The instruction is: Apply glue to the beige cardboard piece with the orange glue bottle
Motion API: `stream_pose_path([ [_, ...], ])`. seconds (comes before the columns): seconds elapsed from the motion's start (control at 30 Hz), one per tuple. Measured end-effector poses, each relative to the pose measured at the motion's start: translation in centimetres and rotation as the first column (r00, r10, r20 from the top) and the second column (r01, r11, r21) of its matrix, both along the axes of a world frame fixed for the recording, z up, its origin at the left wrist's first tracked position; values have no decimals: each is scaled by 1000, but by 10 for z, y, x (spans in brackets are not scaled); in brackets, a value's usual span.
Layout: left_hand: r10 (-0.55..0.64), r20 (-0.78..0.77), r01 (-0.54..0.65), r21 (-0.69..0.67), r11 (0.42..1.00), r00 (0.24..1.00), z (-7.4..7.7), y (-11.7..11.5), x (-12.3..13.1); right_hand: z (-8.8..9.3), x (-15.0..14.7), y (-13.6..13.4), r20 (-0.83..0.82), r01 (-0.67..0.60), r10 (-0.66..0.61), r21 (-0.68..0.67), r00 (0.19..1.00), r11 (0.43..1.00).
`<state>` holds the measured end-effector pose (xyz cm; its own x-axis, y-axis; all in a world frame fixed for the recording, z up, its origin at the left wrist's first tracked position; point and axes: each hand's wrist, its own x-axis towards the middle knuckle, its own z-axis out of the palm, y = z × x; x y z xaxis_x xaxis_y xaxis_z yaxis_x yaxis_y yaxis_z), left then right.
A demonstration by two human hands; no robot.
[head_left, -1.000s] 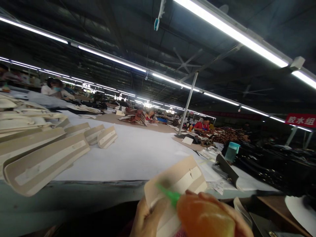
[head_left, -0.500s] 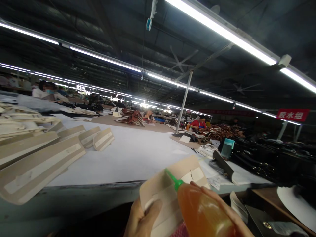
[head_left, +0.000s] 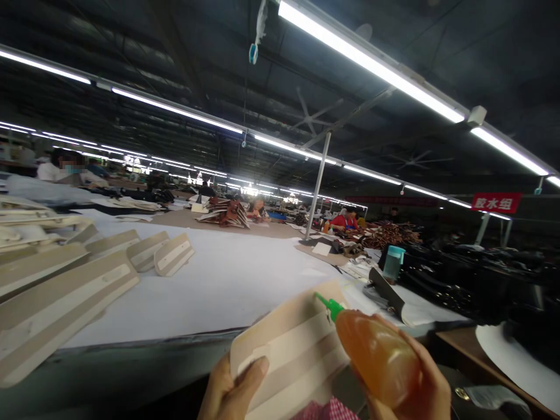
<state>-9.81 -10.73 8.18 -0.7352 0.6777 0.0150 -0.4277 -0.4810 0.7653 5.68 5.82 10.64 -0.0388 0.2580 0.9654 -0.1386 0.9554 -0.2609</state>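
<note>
Low in the head view, my left hand (head_left: 238, 388) grips a beige panel (head_left: 289, 350) by its near left corner, thumb on top. The panel is tilted and carries a paler strip along its length. My right hand (head_left: 420, 373) is wrapped round a glue bottle (head_left: 378, 356) filled with amber liquid. Its green nozzle (head_left: 330, 304) points left, with the tip at the panel's far edge; whether it touches cannot be made out. Several similar beige panels (head_left: 74, 303) lie overlapping on the white-covered table (head_left: 227, 280) at the left.
A blue-lidded cup (head_left: 394, 262) stands at the right, beside piled black pieces (head_left: 446, 286). A metal pole (head_left: 318, 186) rises beyond the table. Farther back are stacked brown pieces (head_left: 227, 211), a person in red (head_left: 344, 220) and a masked person (head_left: 65, 169) at the left.
The bottle has turned flatter, and its nozzle has moved from the panel's middle to the right along the far edge. The panel has shifted slightly left, and the whole view has shifted too.
</note>
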Motion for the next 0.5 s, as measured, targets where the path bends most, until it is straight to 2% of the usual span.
stream_pose_path([
  [0.07,13,-9,-13,16,1000,1000,0,1,-1,3,1,0,18,-10,11,-19,1000,1000],
  [0.13,11,-6,-10,30,1000,1000,-1,3,-1,6,6,-4,171,-146,151,-41,974,988],
  [0.23,-55,43,53,49,997,998,-7,6,-3,7,13,-10,406,-391,378,-55,832,919],
  [0.27,-68,54,65,57,996,996,-10,6,-4,7,13,-12,427,-430,410,-54,806,901],
  [0.3,-65,55,61,60,996,996,-13,6,-6,7,11,-13,405,-433,411,-41,817,901],
  [0.33,-50,44,48,52,998,998,-16,6,-7,6,8,-15,338,-393,374,-14,864,920],
  [0.4,-14,7,14,27,1000,1000,-19,6,-9,7,0,-19,80,-189,188,-3,979,982],
  [0.47,5,-34,-4,32,999,999,-16,5,-9,8,-4,-20,-104,-19,13,-57,995,998],
  [0.5,15,-52,-13,41,999,999,-14,4,-8,8,-3,-19,-97,-6,1,-48,995,999],
])
